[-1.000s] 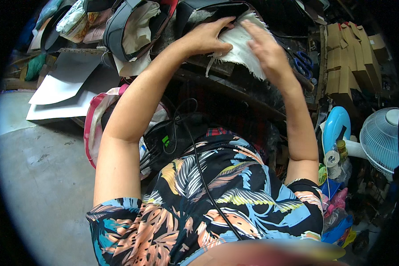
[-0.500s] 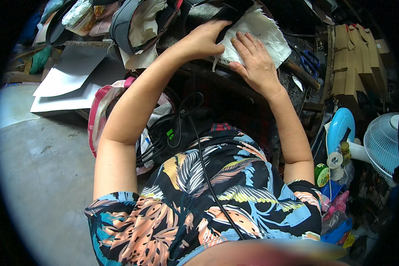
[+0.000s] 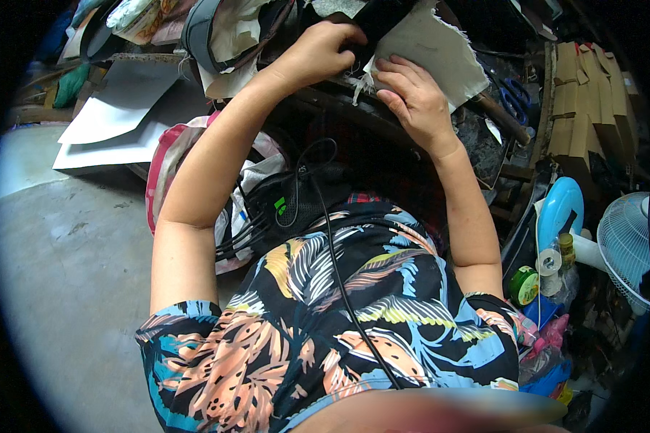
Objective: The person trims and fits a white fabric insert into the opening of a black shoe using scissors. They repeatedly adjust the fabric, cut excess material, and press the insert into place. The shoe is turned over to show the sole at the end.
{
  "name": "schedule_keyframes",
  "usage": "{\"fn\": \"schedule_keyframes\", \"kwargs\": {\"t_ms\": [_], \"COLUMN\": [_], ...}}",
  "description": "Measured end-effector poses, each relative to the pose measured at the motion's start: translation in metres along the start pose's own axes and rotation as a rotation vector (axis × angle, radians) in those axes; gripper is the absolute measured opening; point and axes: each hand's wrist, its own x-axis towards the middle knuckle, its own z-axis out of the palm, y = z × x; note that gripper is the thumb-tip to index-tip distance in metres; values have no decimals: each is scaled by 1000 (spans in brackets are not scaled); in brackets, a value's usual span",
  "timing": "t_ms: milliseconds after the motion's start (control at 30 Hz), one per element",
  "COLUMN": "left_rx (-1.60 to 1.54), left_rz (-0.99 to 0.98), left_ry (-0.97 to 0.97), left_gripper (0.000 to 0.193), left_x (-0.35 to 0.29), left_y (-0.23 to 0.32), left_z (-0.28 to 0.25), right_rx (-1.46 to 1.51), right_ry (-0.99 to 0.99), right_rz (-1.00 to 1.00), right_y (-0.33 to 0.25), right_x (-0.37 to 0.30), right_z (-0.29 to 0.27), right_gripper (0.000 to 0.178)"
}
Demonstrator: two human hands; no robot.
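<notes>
At the work surface's near edge, my right hand has its fingers bent over the left edge of a pale, frayed piece of cloth. Its thumb lies below the fingers, and the cloth looks tilted up. Loose white threads hang from the cloth's near corner. My left hand is curled at the edge of a piece of black material, thumb and fingers drawn together. What lies under those fingertips is partly hidden. Left of this hand stands a curved dark grey piece with pale lining.
White sheets lie at the left above the grey floor. Right of the cloth are a wooden handle and blue-handled scissors. Folded cardboard and a white fan stand further right. A pink-edged bag sits below my left forearm.
My right hand has gone from lying flat on the cloth to bending its fingers at the edge, and the cloth has tilted. My left hand has shifted slightly left and curled more.
</notes>
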Motion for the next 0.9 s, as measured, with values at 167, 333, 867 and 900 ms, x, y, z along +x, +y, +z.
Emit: {"fn": "schedule_keyframes", "kwargs": {"t_ms": [167,333,867,900], "left_rx": [207,244,226,187], "left_rz": [57,-5,-101,-124], "left_ry": [14,-46,-56,-77], "left_gripper": [52,43,28,32], "left_x": [0,2,8,9], "left_y": [20,30,23,22], "left_z": [-1,-3,-6,-6], "right_rx": [30,32,84,87], "right_ry": [-12,-4,35,35], "right_rz": [35,33,116,119], "right_y": [2,3,0,0], "right_x": [-2,-1,-1,-1], "right_z": [0,0,2,2], "right_gripper": [26,26,39,41]}}
